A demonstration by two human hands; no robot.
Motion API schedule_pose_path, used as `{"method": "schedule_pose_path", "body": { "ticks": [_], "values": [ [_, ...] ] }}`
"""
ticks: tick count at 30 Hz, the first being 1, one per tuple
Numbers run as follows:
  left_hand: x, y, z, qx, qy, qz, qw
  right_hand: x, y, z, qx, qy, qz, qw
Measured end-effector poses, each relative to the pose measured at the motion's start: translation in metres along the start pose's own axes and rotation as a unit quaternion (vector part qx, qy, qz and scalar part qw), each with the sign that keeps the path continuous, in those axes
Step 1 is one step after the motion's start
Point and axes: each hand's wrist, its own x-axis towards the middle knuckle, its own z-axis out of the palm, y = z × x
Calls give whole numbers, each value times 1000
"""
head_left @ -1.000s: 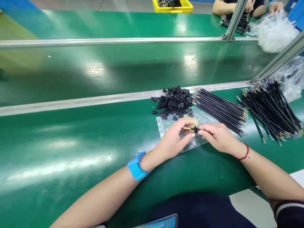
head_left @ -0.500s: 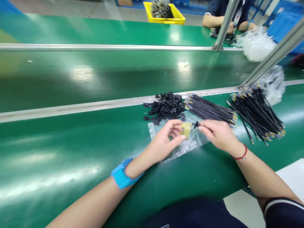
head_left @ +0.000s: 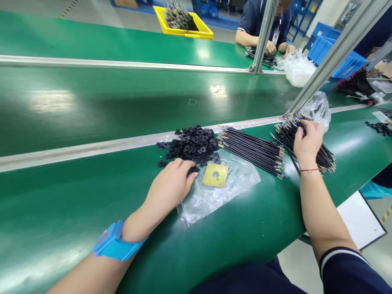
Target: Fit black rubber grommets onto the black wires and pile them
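Note:
My left hand (head_left: 170, 181) is at the near edge of a heap of small flat black pieces with holes (head_left: 196, 143). Its thumb and fingers pinch one of these black pieces (head_left: 192, 170). Just right of the fingertips, a square yellowish plate (head_left: 214, 175) with a round hole in its middle lies on a clear plastic bag (head_left: 211, 202). Over the right-hand pile of short black cables (head_left: 325, 157) is my right hand (head_left: 309, 141), thumb and forefinger apart among the cables; its other fingers are partly hidden. Between the hands lies a neater row of black cables (head_left: 252, 149) with coloured wire ends.
A metal rail (head_left: 131, 143) runs behind the heaps, and a slanted metal post (head_left: 327, 61) rises at the right. Beside the post sits a clear bag (head_left: 320, 108). Across the bench a co-worker (head_left: 254, 24) handles cables near a yellow bin (head_left: 186, 32).
My left hand has let go of the yellowish plate, now flat on the bag, and moved left to the black pieces. My right hand has moved right to the cable pile. The view has shifted.

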Motion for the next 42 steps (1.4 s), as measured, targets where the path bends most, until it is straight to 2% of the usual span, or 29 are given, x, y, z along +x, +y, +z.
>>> {"method": "schedule_pose_path", "body": {
  "ticks": [2, 4, 6, 9, 13, 15, 17, 19, 21, 24, 27, 29, 34, 38, 42],
  "values": [
    [1, 2, -2, -7, -6, -12, 1000, -12, -32, 8, 50, -73, -99, 991],
    [1, 4, -4, -20, -9, -17, 1000, -25, -63, 16, 78, -183, -211, 957],
    [1, 4, -5, -54, -1, -24, 998, -36, -86, 24, 59, -259, -270, 925],
    [0, 5, -6, -148, 32, -46, 987, -45, -101, 30, 12, -282, -250, 926],
    [-1, 9, -5, -289, 78, -70, 952, -46, -99, 29, 0, -275, -240, 931],
    [0, 11, -3, -359, 89, -83, 926, -46, -96, 28, 2, -267, -246, 932],
    [0, 12, -1, -448, 96, -96, 884, -45, -93, 26, 23, -254, -241, 936],
    [1, 13, 0, -536, 94, -107, 832, -46, -92, 23, 75, -241, -221, 942],
    [2, 15, 0, -592, 74, -121, 793, -47, -92, 17, 154, -242, -203, 936],
    [3, 17, -4, -637, 49, -158, 753, -51, -95, 5, 244, -297, -231, 894],
    [3, 19, -7, -673, 49, -189, 714, -53, -100, -6, 209, -370, -299, 854],
    [3, 20, -9, -676, 39, -190, 711, -54, -104, -11, 138, -388, -338, 846],
    [3, 22, -13, -636, 16, -179, 750, -58, -118, -13, -3, -368, -422, 829],
    [2, 24, -12, -601, 12, -169, 781, -60, -125, -13, -41, -369, -421, 828],
    [0, 24, -6, -564, 27, -136, 814, -61, -123, -14, -21, -397, -398, 826]
  ]
}}
